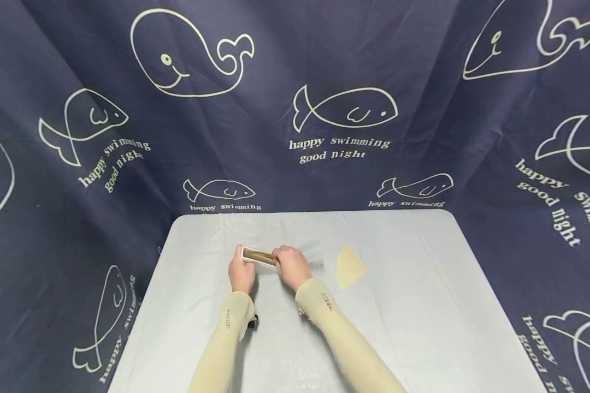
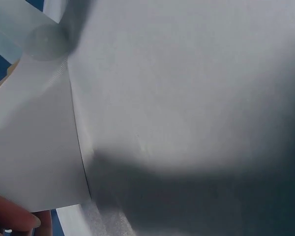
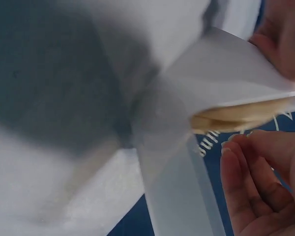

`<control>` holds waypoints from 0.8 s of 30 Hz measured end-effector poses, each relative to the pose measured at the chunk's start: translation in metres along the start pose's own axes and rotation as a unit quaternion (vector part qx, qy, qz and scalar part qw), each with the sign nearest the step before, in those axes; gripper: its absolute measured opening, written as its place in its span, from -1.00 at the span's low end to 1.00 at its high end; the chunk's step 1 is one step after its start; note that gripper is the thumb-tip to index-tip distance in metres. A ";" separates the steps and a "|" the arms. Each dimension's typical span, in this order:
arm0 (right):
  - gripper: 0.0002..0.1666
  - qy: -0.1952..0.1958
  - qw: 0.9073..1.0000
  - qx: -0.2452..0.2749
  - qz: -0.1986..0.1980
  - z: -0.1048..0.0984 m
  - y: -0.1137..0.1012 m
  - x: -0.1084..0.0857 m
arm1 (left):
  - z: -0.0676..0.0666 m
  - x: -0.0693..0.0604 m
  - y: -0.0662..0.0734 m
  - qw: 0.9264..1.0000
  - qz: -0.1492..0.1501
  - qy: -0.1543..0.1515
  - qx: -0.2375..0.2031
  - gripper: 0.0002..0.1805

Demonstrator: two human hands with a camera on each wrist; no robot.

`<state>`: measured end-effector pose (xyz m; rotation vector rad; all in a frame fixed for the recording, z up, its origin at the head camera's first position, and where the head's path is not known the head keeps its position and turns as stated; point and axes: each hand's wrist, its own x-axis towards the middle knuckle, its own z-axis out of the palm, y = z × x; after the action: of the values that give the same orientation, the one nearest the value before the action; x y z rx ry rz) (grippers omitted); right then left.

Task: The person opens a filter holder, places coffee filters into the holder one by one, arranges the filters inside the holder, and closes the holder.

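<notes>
A white box [image 1: 260, 262] with tan papers [image 1: 258, 255] inside is held at its left end by my left hand [image 1: 241, 271]. My right hand [image 1: 292, 266] is at the box's right end. In the right wrist view, the papers [image 3: 236, 118] show in the mouth of the box [image 3: 226, 73]; just below, the right hand [image 3: 260, 182] has bent fingers, with nothing visible between them. The left hand [image 3: 287, 42] grips the box's far end there. In the left wrist view, the left hand's fingers [image 2: 17, 219] lie at the lower edge of the box [image 2: 34, 147].
One tan, fan-shaped paper [image 1: 350, 268] lies flat on the pale table [image 1: 413, 327], right of the right hand. A dark blue curtain [image 1: 275, 65] with whale and fish drawings hangs behind and beside the table. A pale translucent flap [image 3: 174, 182] extends below the box.
</notes>
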<state>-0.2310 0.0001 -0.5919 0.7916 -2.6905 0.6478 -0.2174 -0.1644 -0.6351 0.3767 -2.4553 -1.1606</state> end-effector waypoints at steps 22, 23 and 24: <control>-0.79 0.198 0.951 0.153 0.180 -0.107 0.116 -0.067 | 0.006 -0.050 0.069 0.958 0.260 0.115 -0.045 -0.51; -0.79 0.195 0.945 0.163 0.207 -0.105 0.122 -0.073 | 0.011 -0.056 0.072 0.955 0.273 0.103 -0.045 -0.53; -0.78 0.189 0.939 0.169 0.233 -0.102 0.128 -0.079 | 0.017 -0.062 0.075 0.954 0.283 0.086 -0.045 -0.54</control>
<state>-0.2259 0.1813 -0.5758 0.0560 -2.4352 1.2524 -0.1756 -0.0819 -0.6006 -0.2365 -2.1354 -0.9345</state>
